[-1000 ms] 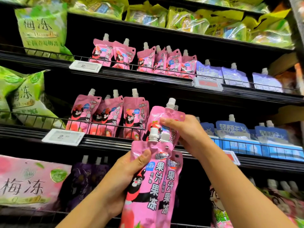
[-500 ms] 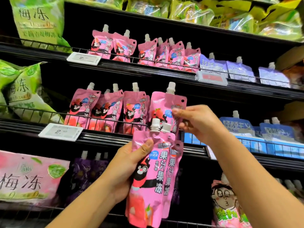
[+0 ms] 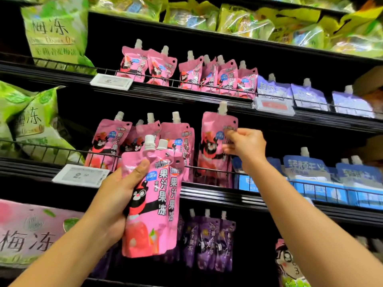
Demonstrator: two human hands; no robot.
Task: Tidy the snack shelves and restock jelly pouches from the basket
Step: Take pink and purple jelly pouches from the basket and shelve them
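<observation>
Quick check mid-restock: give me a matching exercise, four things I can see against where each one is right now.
1. pink spouted jelly pouch
2. two pink jelly pouches
3. purple spouted pouches
4. lavender spouted pouches

A. upper shelf, right of the pink ones
B. gripped in the left hand
C. lowest shelf in view
D. middle shelf, pinched by the right hand

Pairs: 1-D, 2-B, 3-C, 4-A

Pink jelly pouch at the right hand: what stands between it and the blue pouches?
Head view: only the right hand at the pink jelly pouch; blue pouches follow.
</observation>
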